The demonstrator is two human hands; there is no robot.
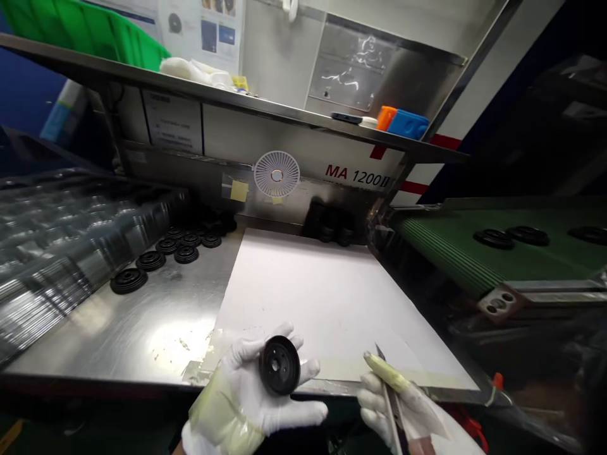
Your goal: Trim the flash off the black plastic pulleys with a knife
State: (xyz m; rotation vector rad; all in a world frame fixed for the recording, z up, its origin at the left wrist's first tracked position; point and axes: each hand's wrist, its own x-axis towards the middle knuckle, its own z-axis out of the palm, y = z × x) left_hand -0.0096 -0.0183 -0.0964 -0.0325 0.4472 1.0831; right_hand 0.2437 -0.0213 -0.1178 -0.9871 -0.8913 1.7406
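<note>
My left hand (246,379), in a white glove taped yellow around the wrist and palm, holds a black round plastic part (279,365). The part lies against the palm and fingers with its hollow side facing me. My left thumb and fingertips are spread. In my right hand (396,398), also gloved in white with yellow tape on a finger, is a thin knife (389,404), its point sticking up past the fingers. My right fingers are closed around it. Both hands are apart, over the front edge of a white sheet (313,297) on the metal table.
Several black round parts (150,260) lie on the table at left, beside stacked clear trays (71,253). A green conveyor belt (441,246) carries more parts at right. A metal shelf (284,114) with a green bin (85,35) spans above. A small white fan (277,174) faces me.
</note>
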